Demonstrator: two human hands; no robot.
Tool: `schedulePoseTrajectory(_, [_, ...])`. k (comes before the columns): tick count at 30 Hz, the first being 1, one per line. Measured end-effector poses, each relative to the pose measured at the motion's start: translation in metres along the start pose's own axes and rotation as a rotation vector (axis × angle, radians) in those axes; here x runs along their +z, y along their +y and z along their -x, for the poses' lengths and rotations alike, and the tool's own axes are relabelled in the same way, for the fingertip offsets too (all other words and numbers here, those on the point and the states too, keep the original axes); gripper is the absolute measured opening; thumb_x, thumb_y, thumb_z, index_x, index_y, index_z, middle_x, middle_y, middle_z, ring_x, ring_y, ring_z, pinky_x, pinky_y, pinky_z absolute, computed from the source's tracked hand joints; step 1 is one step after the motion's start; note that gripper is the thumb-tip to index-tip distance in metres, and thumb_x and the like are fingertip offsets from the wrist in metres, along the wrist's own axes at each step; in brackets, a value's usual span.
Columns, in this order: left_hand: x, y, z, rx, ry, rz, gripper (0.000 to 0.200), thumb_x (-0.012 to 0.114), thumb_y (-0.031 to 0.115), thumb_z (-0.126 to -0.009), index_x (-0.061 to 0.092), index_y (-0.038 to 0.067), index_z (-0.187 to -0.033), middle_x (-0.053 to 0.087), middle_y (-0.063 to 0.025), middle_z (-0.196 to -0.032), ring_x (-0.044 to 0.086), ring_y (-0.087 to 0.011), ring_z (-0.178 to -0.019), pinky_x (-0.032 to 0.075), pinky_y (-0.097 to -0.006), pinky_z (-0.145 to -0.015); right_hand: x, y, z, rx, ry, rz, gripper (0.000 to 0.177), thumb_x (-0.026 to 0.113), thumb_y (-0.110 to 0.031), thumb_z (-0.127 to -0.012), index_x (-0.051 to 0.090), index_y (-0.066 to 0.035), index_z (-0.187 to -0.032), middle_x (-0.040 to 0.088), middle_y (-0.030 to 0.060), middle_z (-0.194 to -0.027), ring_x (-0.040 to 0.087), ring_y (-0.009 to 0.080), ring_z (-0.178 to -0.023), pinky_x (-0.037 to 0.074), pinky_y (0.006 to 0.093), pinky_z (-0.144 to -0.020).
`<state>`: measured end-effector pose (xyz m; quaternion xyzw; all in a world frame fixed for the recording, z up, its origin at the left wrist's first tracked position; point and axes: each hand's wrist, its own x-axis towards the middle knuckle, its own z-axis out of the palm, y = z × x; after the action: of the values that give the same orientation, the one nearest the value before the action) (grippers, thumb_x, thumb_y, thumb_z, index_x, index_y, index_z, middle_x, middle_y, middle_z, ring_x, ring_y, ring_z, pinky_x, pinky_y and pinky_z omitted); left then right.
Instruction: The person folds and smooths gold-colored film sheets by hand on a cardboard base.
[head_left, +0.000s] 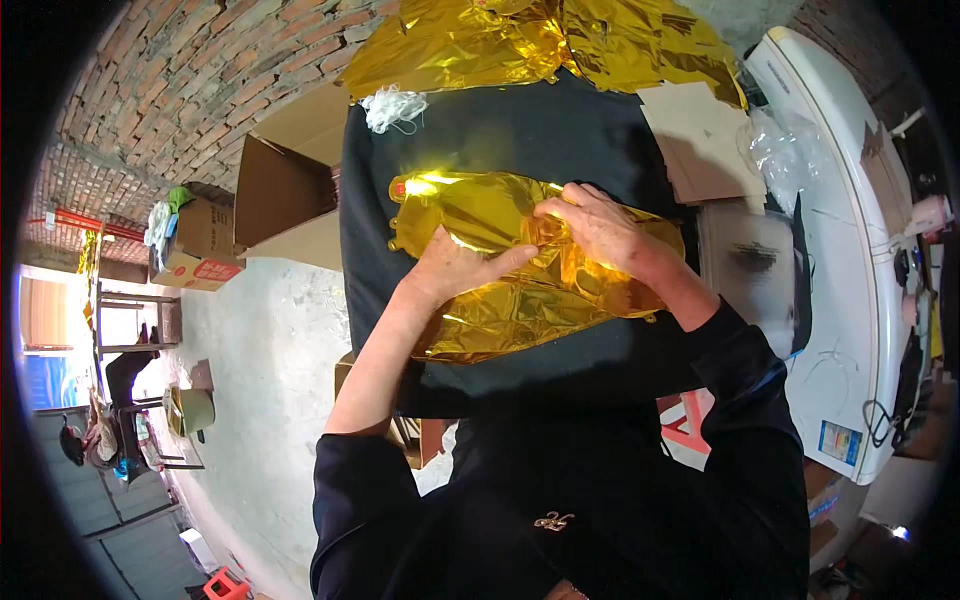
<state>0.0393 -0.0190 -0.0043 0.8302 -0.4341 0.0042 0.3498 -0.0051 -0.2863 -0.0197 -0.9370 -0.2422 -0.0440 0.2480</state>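
Observation:
A crinkled gold foil piece point(500, 318) with small rounded tabs on its edge, like a flat foil balloon, lies on a black cloth-covered work surface point(480, 388). From the left, my left hand point(455, 268) grips the foil, thumb stretched across the top and the other fingers mostly hidden by a fold. My right hand point(602, 230) has its fingers bent onto the foil's middle, pinching a crease close to the left thumb. A small red mark shows at the foil's upper left corner.
More gold foil point(650, 45) is spread at the far edge beside a bundle of white thread point(393, 108). An open cardboard box point(285, 190) stands to the left. On the right are a white appliance-like panel point(840, 350) and clear plastic bags point(785, 155).

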Motion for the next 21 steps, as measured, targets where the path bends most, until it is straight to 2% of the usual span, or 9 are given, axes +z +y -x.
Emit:
schedulePoseTrajectory(2, [-0.008,-0.006,-0.001,0.135,0.077,-0.140,0.048,0.072,0.043,-0.099,0.068,0.005,-0.128,0.070,-0.0184,-0.128,0.063,-0.0417,-0.124,0.050,-0.0462,-0.106,0.001,0.000,0.001,-0.004,0.017,-0.005,0.050,0.061,0.009,-0.088,0.066,-0.014,-0.132,0.055,0.0116,-0.108,0.057,0.0345,-0.108,0.048,0.0440,-0.098])
schedulePoseTrajectory(5, [-0.028,0.011,0.000,-0.195,0.091,0.273,0.048,0.069,0.042,-0.101,0.067,0.003,-0.130,0.069,-0.0210,-0.122,0.065,-0.0389,-0.118,0.050,-0.0414,-0.104,0.001,0.000,0.001,0.007,0.003,0.008,0.050,0.062,0.007,-0.090,0.066,-0.015,-0.135,0.055,0.0118,-0.111,0.057,0.0345,-0.111,0.048,0.0446,-0.100])
schedulePoseTrajectory(6, [-0.030,0.009,0.001,-0.356,0.070,0.466,0.048,0.066,0.043,-0.104,0.065,0.000,-0.128,0.067,-0.0187,-0.116,0.063,-0.0258,-0.110,0.049,-0.0364,-0.099,-0.001,0.000,0.001,0.021,-0.032,0.016,0.050,0.063,0.004,-0.092,0.065,-0.017,-0.137,0.056,0.0121,-0.114,0.058,0.0348,-0.114,0.049,0.0453,-0.102])
schedulePoseTrajectory(8, [-0.027,0.016,0.002,-0.517,0.236,0.577,0.049,0.067,0.044,-0.104,0.065,-0.001,-0.122,0.067,-0.0142,-0.106,0.062,-0.0200,-0.099,0.050,-0.0359,-0.090,-0.006,-0.003,0.000,0.046,-0.084,0.028,0.049,0.064,0.002,-0.095,0.065,-0.018,-0.140,0.057,0.0124,-0.117,0.058,0.0349,-0.117,0.049,0.0459,-0.104])
schedulePoseTrajectory(10, [-0.021,0.000,0.002,-0.661,0.279,0.499,0.051,0.072,0.048,-0.102,0.068,-0.003,-0.105,0.067,-0.0049,-0.085,0.059,-0.0126,-0.080,0.051,-0.0365,-0.075,-0.010,-0.007,-0.002,0.066,-0.118,0.036,0.050,0.064,0.003,-0.094,0.065,-0.018,-0.140,0.057,0.0124,-0.118,0.058,0.0348,-0.118,0.049,0.0458,-0.105])
schedulePoseTrajectory(13, [-0.013,-0.024,0.006,-0.699,0.261,0.358,0.044,0.076,0.041,-0.099,0.070,-0.003,-0.094,0.069,-0.0071,-0.076,0.064,-0.0198,-0.071,0.053,-0.0392,-0.070,-0.013,-0.011,-0.002,0.082,-0.134,0.035,0.051,0.065,0.004,-0.094,0.064,-0.018,-0.140,0.056,0.0122,-0.119,0.057,0.0345,-0.118,0.048,0.0454,-0.106])
schedulePoseTrajectory(16, [-0.009,-0.025,0.011,-0.582,0.362,-0.082,0.036,0.076,0.031,-0.095,0.069,-0.002,-0.085,0.073,-0.0139,-0.078,0.071,-0.0309,-0.075,0.054,-0.0439,-0.071,-0.008,-0.006,-0.001,0.074,-0.112,0.027,0.051,0.065,0.005,-0.093,0.063,-0.017,-0.140,0.056,0.0117,-0.119,0.058,0.0338,-0.118,0.048,0.0452,-0.106])
schedulePoseTrajectory(19, [-0.017,-0.015,0.016,-0.535,0.265,-0.373,0.026,0.075,0.024,-0.090,0.068,0.000,-0.082,0.073,-0.0175,-0.081,0.072,-0.0367,-0.083,0.052,-0.0477,-0.079,-0.006,-0.003,-0.001,0.075,-0.105,-0.004,0.050,0.065,0.005,-0.094,0.063,-0.017,-0.138,0.057,0.0110,-0.118,0.058,0.0332,-0.118,0.048,0.0451,-0.105])
schedulePoseTrajectory(21, [-0.022,-0.013,0.020,-0.536,0.199,-0.505,0.021,0.076,0.022,-0.088,0.068,0.003,-0.088,0.074,-0.0151,-0.091,0.070,-0.0332,-0.092,0.050,-0.0469,-0.086,-0.009,-0.005,-0.002,0.082,-0.125,-0.005,0.048,0.066,0.005,-0.094,0.064,-0.018,-0.137,0.057,0.0107,-0.118,0.058,0.0329,-0.118,0.048,0.0449,-0.106])
